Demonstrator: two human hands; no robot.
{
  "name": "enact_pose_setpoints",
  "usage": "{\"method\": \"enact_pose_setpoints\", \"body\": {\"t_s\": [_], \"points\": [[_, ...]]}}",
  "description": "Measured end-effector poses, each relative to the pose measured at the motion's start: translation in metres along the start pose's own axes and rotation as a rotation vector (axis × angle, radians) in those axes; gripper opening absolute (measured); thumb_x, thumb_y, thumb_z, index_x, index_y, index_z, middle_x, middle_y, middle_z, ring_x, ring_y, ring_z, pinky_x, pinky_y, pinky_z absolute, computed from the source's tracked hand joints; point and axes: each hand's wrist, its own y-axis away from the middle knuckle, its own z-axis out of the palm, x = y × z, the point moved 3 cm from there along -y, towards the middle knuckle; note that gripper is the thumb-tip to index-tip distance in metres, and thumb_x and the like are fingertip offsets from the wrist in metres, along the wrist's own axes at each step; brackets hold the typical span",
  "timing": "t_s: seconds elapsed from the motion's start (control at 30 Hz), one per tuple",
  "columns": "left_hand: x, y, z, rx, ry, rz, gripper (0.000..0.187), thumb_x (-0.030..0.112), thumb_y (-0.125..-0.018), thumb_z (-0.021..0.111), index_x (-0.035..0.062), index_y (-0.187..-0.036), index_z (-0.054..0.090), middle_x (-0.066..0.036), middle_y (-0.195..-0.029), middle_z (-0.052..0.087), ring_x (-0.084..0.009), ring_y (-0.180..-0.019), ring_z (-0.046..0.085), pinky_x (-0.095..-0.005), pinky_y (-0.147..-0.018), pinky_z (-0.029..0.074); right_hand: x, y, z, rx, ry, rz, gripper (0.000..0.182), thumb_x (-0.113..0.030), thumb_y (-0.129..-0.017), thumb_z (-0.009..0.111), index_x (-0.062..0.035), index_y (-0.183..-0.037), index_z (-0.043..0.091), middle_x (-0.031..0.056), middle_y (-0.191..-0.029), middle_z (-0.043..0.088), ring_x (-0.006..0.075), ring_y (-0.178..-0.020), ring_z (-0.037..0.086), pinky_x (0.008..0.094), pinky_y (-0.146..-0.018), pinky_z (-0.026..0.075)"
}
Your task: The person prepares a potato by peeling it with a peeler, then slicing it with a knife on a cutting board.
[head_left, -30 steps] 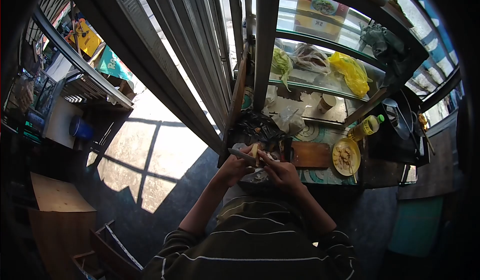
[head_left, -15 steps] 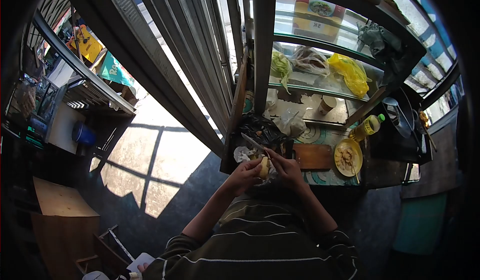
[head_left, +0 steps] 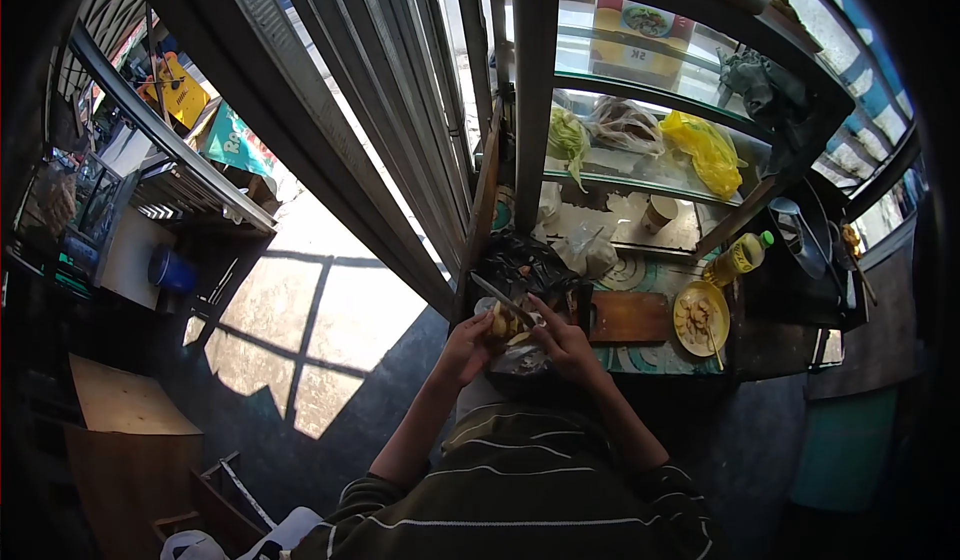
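My left hand [head_left: 466, 348] has its fingers closed around a pale yellow, partly peeled potato [head_left: 500, 324]. In my right hand [head_left: 566, 343] is a knife [head_left: 497, 296], its blade slanting up and left just above the potato. A light strip, like peel, shows between the hands. Below and behind them lies a black plastic bag [head_left: 525, 258], with crumpled clear plastic [head_left: 520, 362] nearer my body. To the right of my right hand a wooden cutting board [head_left: 630, 317] rests on the patterned tabletop.
A yellow bowl [head_left: 681, 344] of cut pieces with a utensil stands right of the board, near an oil bottle [head_left: 740, 257] with a green cap. The glass case [head_left: 535, 120] behind holds lettuce [head_left: 567, 140] and a yellow bag [head_left: 702, 150]. Metal shutters [head_left: 365, 110] rise at left.
My left hand has shifted left with the potato, and the hands are farther apart. The knife has moved slightly down and left. The view has shifted a little.
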Motion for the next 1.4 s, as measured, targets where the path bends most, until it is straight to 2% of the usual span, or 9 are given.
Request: {"method": "enact_pose_setpoints", "body": {"t_s": [0.03, 0.13, 0.23, 0.37, 0.63, 0.83, 1.07, 1.13, 1.4], "points": [[0.0, 0.001, 0.0, 0.025, -0.009, 0.004, 0.028, 0.021, -0.09, 0.044, 0.0043, -0.113, 0.05, -0.006, -0.103, 0.056, -0.0147, -0.092, 0.055, -0.0293, -0.075, 0.046, -0.008, 0.001, -0.001, -0.034, 0.031, 0.04, 0.047, -0.022, -0.087, 0.045, -0.0208, -0.132, 0.032, 0.0247, -0.094, 0.057, 0.0361, -0.086, 0.057, 0.035, -0.075, 0.043], [-0.004, 0.001, -0.002, -0.033, -0.062, 0.019, 0.026, 0.019, -0.09, 0.045, 0.0043, -0.111, 0.051, -0.005, -0.1, 0.058, -0.0133, -0.088, 0.056, -0.0278, -0.072, 0.047, -0.022, 0.001, 0.001, -0.11, 0.127, 0.009, 0.046, -0.025, -0.087, 0.045, -0.0221, -0.132, 0.033, 0.0231, -0.092, 0.058, 0.0371, -0.086, 0.056, 0.0376, -0.074, 0.044], [-0.002, 0.003, 0.002, 0.021, -0.047, 0.025, 0.026, 0.016, -0.089, 0.045, 0.0043, -0.112, 0.05, -0.004, -0.097, 0.058, -0.012, -0.084, 0.056, -0.0264, -0.07, 0.046, -0.025, 0.001, 0.003, -0.041, 0.164, -0.15, 0.046, -0.025, -0.087, 0.045, -0.0255, -0.131, 0.033, 0.0209, -0.085, 0.059, 0.0358, -0.08, 0.057, 0.0392, -0.07, 0.045], [-0.005, 0.002, -0.007, -0.01, -0.029, 0.047, 0.03, 0.014, -0.088, 0.045, 0.0016, -0.115, 0.046, -0.008, -0.103, 0.055, -0.0169, -0.092, 0.056, -0.0305, -0.08, 0.046, -0.032, 0.005, 0.001, -0.131, 0.283, -0.049, 0.046, -0.025, -0.086, 0.045, -0.0287, -0.131, 0.033, 0.0175, -0.082, 0.06, 0.0345, -0.073, 0.058, 0.0402, -0.065, 0.045], [-0.001, 0.005, 0.001, -0.063, -0.103, 0.079, 0.025, 0.011, -0.087, 0.046, 0.002, -0.11, 0.049, -0.006, -0.097, 0.058, -0.0134, -0.084, 0.058, -0.0259, -0.07, 0.048, -0.026, 0.005, 0.007, 0.004, 0.287, -0.222, 0.047, -0.022, -0.084, 0.048, -0.029, -0.129, 0.036, 0.0157, -0.079, 0.06, 0.0323, -0.071, 0.059, 0.038, -0.064, 0.046], [-0.002, 0.004, 0.008, 0.016, -0.218, 0.114, 0.028, 0.013, -0.088, 0.045, 0.0034, -0.115, 0.047, -0.005, -0.099, 0.057, -0.0121, -0.084, 0.058, -0.0245, -0.07, 0.047, -0.023, 0.009, 0.006, -0.007, 0.143, -0.098, 0.044, -0.02, -0.084, 0.048, -0.0286, -0.127, 0.04, 0.017, -0.08, 0.06, 0.0321, -0.072, 0.059, 0.0367, -0.065, 0.045], [-0.005, 0.001, 0.005, -0.02, -0.118, 0.044, 0.031, 0.01, -0.087, 0.043, 0.0024, -0.118, 0.044, -0.007, -0.101, 0.056, -0.0128, -0.085, 0.058, -0.0246, -0.071, 0.048, -0.019, 0.013, 0.0, -0.035, 0.139, -0.118, 0.044, -0.026, -0.085, 0.048, -0.0321, -0.127, 0.038, 0.016, -0.076, 0.059, 0.0311, -0.066, 0.059, 0.0371, -0.061, 0.045], [-0.004, 0.001, 0.005, -0.029, -0.111, 0.074, 0.033, 0.007, -0.087, 0.041, 0.0021, -0.119, 0.044, -0.007, -0.101, 0.056, -0.0136, -0.085, 0.058, -0.025, -0.071, 0.048, -0.023, 0.014, 0.0, -0.034, 0.262, -0.099, 0.044, -0.028, -0.085, 0.048, -0.0342, -0.127, 0.038, 0.0154, -0.072, 0.059, 0.0308, -0.064, 0.058, 0.0375, -0.059, 0.045], [-0.004, 0.002, 0.014, 0.066, -0.192, 0.104, 0.032, 0.006, -0.087, 0.039, 0.0021, -0.119, 0.044, -0.006, -0.104, 0.055, -0.013, -0.091, 0.055, -0.0248, -0.074, 0.045, -0.017, 0.012, 0.008, 0.073, 0.204, -0.141, 0.044, -0.024, -0.085, 0.048, -0.0333, -0.127, 0.039, 0.0152, -0.071, 0.058, 0.0305, -0.063, 0.059, 0.0366, -0.057, 0.045]]}}
